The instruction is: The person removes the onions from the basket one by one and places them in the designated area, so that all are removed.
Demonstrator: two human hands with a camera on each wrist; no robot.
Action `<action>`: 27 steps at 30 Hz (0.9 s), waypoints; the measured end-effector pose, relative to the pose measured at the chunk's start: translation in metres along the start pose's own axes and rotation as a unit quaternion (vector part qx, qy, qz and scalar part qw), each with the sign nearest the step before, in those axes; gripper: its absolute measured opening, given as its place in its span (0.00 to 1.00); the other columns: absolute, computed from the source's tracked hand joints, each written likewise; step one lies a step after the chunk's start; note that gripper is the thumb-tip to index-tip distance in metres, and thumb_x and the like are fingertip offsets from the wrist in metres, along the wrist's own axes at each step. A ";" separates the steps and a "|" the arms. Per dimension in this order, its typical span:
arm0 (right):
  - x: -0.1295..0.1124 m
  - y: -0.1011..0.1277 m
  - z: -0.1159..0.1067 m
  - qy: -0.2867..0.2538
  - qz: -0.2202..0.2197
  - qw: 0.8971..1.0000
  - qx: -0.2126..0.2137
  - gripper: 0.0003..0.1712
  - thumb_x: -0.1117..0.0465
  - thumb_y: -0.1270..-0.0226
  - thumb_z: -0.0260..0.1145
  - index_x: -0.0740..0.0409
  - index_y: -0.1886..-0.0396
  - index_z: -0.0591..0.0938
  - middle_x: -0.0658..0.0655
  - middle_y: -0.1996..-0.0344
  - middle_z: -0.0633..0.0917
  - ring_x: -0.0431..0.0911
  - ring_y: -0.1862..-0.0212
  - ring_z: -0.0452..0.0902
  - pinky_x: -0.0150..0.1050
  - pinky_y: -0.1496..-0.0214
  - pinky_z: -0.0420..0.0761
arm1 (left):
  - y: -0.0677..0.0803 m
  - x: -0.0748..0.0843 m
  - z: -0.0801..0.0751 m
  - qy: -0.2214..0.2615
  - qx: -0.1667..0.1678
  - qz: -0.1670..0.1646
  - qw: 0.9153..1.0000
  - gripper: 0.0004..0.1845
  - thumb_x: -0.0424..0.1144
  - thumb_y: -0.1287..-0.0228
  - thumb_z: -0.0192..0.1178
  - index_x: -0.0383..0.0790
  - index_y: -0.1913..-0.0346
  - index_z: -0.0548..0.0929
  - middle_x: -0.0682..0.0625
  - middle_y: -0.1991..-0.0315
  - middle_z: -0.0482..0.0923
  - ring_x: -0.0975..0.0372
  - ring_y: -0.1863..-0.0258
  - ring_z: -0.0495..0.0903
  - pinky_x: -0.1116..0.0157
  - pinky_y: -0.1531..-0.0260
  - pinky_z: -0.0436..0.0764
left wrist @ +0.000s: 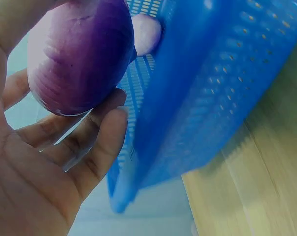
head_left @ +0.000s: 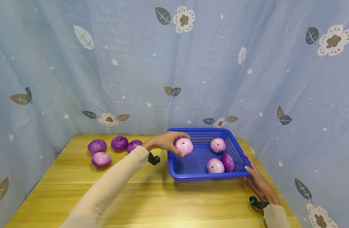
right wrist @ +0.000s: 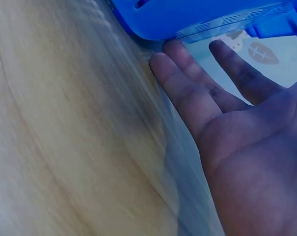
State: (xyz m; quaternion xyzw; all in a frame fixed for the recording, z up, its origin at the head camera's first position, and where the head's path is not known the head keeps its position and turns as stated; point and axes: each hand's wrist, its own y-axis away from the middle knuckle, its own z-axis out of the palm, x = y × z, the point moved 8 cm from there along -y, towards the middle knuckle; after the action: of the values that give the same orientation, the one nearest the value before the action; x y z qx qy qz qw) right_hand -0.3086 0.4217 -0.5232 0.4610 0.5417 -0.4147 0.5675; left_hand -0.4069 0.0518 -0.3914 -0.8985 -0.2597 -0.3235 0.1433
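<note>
My left hand [head_left: 170, 143] grips a purple onion [head_left: 184, 146] just over the left wall of the blue perforated basket [head_left: 174, 167]; the left wrist view shows my fingers [left wrist: 92, 147] curled under the onion [left wrist: 79, 54]. Three more onions lie inside the basket: one at the back [head_left: 218, 145] and two side by side at the front [head_left: 215, 166] [head_left: 228, 162]. My right hand [head_left: 255, 177] lies with straight fingers against the basket's front right corner; in the right wrist view the fingers [right wrist: 187, 93] reach beneath the basket rim [right wrist: 197, 19].
Several purple onions [head_left: 101, 159] [head_left: 97, 146] [head_left: 119, 143] sit on the wooden table [head_left: 151, 202] at the far left. A blue flowered curtain [head_left: 174, 63] closes off the back and both sides.
</note>
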 end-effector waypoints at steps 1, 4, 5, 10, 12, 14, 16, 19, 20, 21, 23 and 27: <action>0.000 0.000 0.000 0.000 -0.002 1.000 0.003 0.36 0.52 0.14 0.45 0.24 0.18 0.41 0.67 0.22 0.39 0.54 0.35 0.67 0.39 0.39 0.79 | 0.003 -0.001 -0.002 0.003 0.001 0.000 1.000 0.39 0.48 0.50 0.81 0.51 0.33 0.77 0.54 0.44 0.79 0.62 0.50 0.79 0.63 0.49 0.81; -0.001 0.000 0.000 -0.006 -0.011 1.000 0.007 0.35 0.52 0.14 0.45 0.27 0.18 0.42 0.68 0.23 0.42 0.51 0.38 0.71 0.41 0.40 0.80 | 0.011 -0.004 -0.005 0.012 0.006 -0.001 1.000 0.38 0.47 0.50 0.81 0.51 0.34 0.77 0.54 0.44 0.79 0.61 0.50 0.80 0.62 0.50 0.81; -0.001 0.000 0.000 -0.008 -0.013 1.000 0.010 0.35 0.52 0.14 0.45 0.28 0.18 0.43 0.68 0.24 0.43 0.50 0.38 0.72 0.41 0.41 0.81 | 0.014 -0.005 -0.006 0.013 0.008 -0.002 1.000 0.38 0.47 0.50 0.81 0.51 0.34 0.77 0.54 0.44 0.79 0.61 0.50 0.80 0.62 0.49 0.81; -0.001 0.001 0.000 0.007 -0.018 1.000 0.021 0.33 0.52 0.14 0.45 0.29 0.19 0.44 0.70 0.24 0.42 0.51 0.41 0.74 0.44 0.42 0.82 | 0.026 -0.007 -0.012 0.020 0.018 -0.008 1.000 0.40 0.48 0.50 0.81 0.49 0.32 0.76 0.53 0.41 0.78 0.60 0.49 0.79 0.61 0.49 0.81; -0.001 0.001 0.000 0.013 -0.017 0.999 0.025 0.32 0.51 0.14 0.45 0.29 0.20 0.45 0.71 0.25 0.43 0.53 0.41 0.74 0.45 0.43 0.82 | 0.031 -0.007 -0.015 0.028 0.024 -0.012 0.999 0.41 0.48 0.50 0.81 0.49 0.32 0.76 0.52 0.41 0.78 0.59 0.49 0.79 0.60 0.49 0.81; -0.002 0.001 0.001 0.014 -0.018 0.999 0.024 0.32 0.51 0.14 0.45 0.29 0.20 0.44 0.71 0.25 0.43 0.53 0.41 0.74 0.46 0.43 0.82 | 0.037 -0.008 -0.018 0.031 0.031 -0.016 0.999 0.41 0.47 0.50 0.81 0.48 0.31 0.76 0.51 0.42 0.78 0.59 0.49 0.79 0.59 0.49 0.81; -0.002 0.002 0.001 0.013 -0.021 0.999 0.024 0.32 0.52 0.13 0.45 0.30 0.20 0.44 0.71 0.25 0.44 0.53 0.41 0.75 0.46 0.43 0.83 | 0.043 -0.011 -0.021 0.033 0.037 -0.022 0.999 0.40 0.46 0.49 0.81 0.49 0.31 0.76 0.51 0.42 0.79 0.59 0.49 0.80 0.60 0.49 0.81; -0.003 0.003 0.002 0.009 -0.023 1.000 0.014 0.33 0.52 0.13 0.44 0.30 0.19 0.42 0.71 0.24 0.43 0.50 0.41 0.77 0.47 0.41 0.82 | 0.052 -0.016 -0.025 0.029 0.043 -0.029 0.998 0.40 0.44 0.48 0.81 0.49 0.31 0.76 0.52 0.42 0.79 0.59 0.49 0.79 0.60 0.49 0.81; -0.003 0.003 0.002 0.011 -0.021 1.000 0.015 0.34 0.52 0.13 0.45 0.29 0.19 0.42 0.71 0.24 0.42 0.51 0.40 0.76 0.47 0.41 0.82 | 0.055 -0.017 -0.026 0.027 0.045 -0.031 0.998 0.40 0.44 0.48 0.81 0.49 0.31 0.76 0.52 0.42 0.79 0.59 0.49 0.79 0.60 0.49 0.81; -0.003 0.004 0.002 0.014 -0.019 1.000 0.016 0.34 0.52 0.13 0.45 0.28 0.18 0.41 0.71 0.23 0.40 0.54 0.38 0.74 0.48 0.40 0.81 | 0.059 -0.018 -0.027 0.025 0.048 -0.031 0.998 0.40 0.43 0.48 0.81 0.48 0.30 0.76 0.52 0.41 0.79 0.59 0.49 0.79 0.60 0.49 0.80; -0.003 0.004 0.003 0.020 -0.013 1.000 0.016 0.35 0.51 0.13 0.45 0.26 0.18 0.41 0.70 0.21 0.37 0.59 0.35 0.70 0.48 0.40 0.81 | 0.065 -0.020 -0.029 0.019 0.056 -0.031 0.998 0.41 0.43 0.49 0.81 0.48 0.30 0.76 0.52 0.40 0.78 0.58 0.49 0.79 0.59 0.48 0.80; -0.002 0.005 0.004 0.024 -0.012 0.999 0.016 0.36 0.51 0.13 0.45 0.26 0.17 0.41 0.70 0.21 0.35 0.59 0.34 0.69 0.49 0.40 0.81 | 0.080 -0.022 -0.036 0.000 0.079 -0.033 0.996 0.42 0.47 0.49 0.82 0.48 0.29 0.75 0.53 0.40 0.78 0.58 0.44 0.75 0.57 0.45 0.78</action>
State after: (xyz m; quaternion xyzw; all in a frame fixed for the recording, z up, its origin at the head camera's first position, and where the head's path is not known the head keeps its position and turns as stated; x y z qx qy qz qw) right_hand -0.3026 0.4189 -0.5204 0.4732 0.5545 -0.4189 0.5414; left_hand -0.3950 -0.0377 -0.3857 -0.8755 -0.3136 -0.3064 0.2031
